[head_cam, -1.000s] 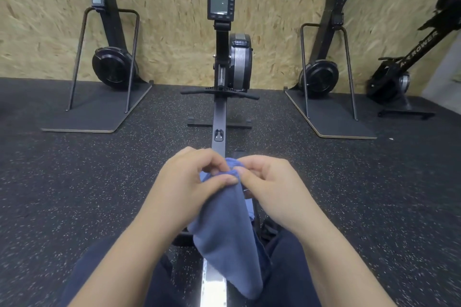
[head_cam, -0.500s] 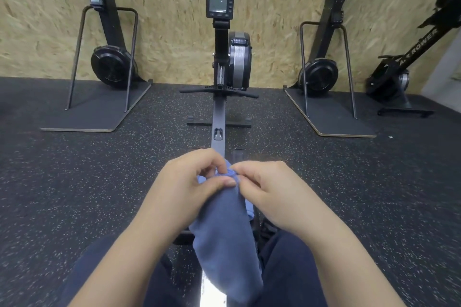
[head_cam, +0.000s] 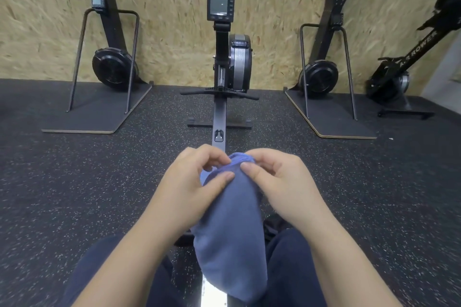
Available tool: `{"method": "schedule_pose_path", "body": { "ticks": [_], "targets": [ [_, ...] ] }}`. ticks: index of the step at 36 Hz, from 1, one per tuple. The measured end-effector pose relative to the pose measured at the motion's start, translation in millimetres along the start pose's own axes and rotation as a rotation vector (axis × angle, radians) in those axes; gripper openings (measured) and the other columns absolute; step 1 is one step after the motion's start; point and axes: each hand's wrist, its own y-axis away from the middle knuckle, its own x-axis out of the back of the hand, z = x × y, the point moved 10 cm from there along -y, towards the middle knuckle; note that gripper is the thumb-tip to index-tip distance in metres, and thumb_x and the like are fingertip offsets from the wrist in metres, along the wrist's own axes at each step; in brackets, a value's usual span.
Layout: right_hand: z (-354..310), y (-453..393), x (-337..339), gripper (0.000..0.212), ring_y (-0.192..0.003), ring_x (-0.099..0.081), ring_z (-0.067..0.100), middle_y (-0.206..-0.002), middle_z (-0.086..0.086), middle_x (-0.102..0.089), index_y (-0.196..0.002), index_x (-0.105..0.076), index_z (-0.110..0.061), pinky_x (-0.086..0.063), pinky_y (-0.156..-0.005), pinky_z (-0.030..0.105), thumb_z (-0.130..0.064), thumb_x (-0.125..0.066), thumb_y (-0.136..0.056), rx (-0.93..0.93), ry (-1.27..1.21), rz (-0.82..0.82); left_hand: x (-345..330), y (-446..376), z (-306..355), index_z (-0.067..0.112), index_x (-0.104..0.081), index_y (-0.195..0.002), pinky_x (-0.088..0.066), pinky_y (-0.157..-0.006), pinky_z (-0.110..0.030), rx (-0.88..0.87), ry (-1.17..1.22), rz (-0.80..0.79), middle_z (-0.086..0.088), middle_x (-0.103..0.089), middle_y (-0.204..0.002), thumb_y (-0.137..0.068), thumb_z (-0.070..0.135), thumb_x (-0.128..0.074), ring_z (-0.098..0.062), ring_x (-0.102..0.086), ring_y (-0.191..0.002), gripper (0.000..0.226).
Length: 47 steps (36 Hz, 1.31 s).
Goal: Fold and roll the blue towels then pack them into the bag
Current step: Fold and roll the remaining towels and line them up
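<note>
Both hands have tightened the curl: left hand (head_cam: 197, 182) and right hand (head_cam: 277, 179) pinch the blue towel (head_cam: 229, 227) at its 12 o'clock end. Rolling looks barely begun, and no bag shows.

A blue towel (head_cam: 230, 227) of soft, plain cloth hangs lengthwise as a narrow folded strip, its upper end bunched into a small roll at the top, its lower end draping down between the knees over the rower's rail
</note>
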Motion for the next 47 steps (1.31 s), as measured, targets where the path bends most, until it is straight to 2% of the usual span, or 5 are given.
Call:
{"method": "schedule_pose_path", "body": {
  "ticks": [8, 22, 29, 38, 47],
  "targets": [
    [6.3, -7.5, 15.9, 0.029, -0.072, -0.061, -0.006, -0.08, -0.022, -0.07, -0.082, -0.066, -0.034, -0.042, -0.065, 0.007, -0.007, -0.061, -0.091, 0.029, 0.053, 0.102, -13.2, 3.5, -17.8, 0.039, -0.057, -0.087, -0.032, -0.077, -0.012, 0.011, -0.101, -0.155, 0.035, -0.053, -0.101, -0.075, 0.05, -0.057, 0.0, -0.046, -0.094, 0.016],
    [19.6, -12.1, 51.5, 0.026, -0.074, -0.06, -0.009, -0.078, -0.024, -0.069, -0.085, -0.066, -0.029, -0.042, -0.068, 0.006, -0.006, -0.057, -0.093, 0.019, -0.002, 0.23, -22.8, 11.3, -50.5, 0.035, -0.063, -0.086, -0.033, -0.073, -0.025, 0.066, -0.316, -0.301, 0.009, -0.044, -0.081, -0.067, 0.063, -0.031, -0.003, -0.044, -0.082, 0.046],
    [47.2, -8.2, 62.0, 0.016, -0.078, -0.061, 0.004, -0.086, -0.008, -0.071, -0.089, -0.067, -0.028, -0.044, -0.068, 0.013, -0.015, -0.058, -0.094, -0.076, 0.104, 0.261, -12.2, -2.2, -39.2, 0.041, -0.05, -0.094, -0.043, -0.075, -0.037, -0.16, -0.381, -0.253, 0.027, -0.052, -0.08, -0.087, 0.048, -0.037, -0.007, -0.044, -0.083, 0.016],
    [61.6, -14.8, 64.5, 0.012, -0.079, -0.056, 0.0, -0.088, -0.016, -0.065, -0.097, -0.061, -0.028, -0.038, -0.067, 0.009, -0.021, -0.051, -0.097, -0.082, 0.312, 0.311, -1.5, -23.3, -12.1, 0.026, -0.057, -0.098, -0.047, -0.063, -0.04, -0.445, -0.567, -0.114, 0.005, -0.058, -0.086, -0.093, 0.032, -0.044, -0.023, -0.054, -0.075, 0.015],
    [107.6, -34.6, 36.4, 0.009, -0.077, -0.052, 0.006, -0.085, -0.012, -0.059, -0.1, -0.052, -0.025, -0.034, -0.064, 0.007, -0.022, -0.044, -0.1, -0.181, 0.359, 0.247, -17.5, -36.1, -85.7, 0.023, -0.059, -0.094, -0.038, -0.07, -0.026, -0.129, -0.379, -0.133, 0.015, -0.044, -0.082, -0.081, 0.008, -0.074, -0.01, -0.047, -0.078, 0.025]
  ]
}}
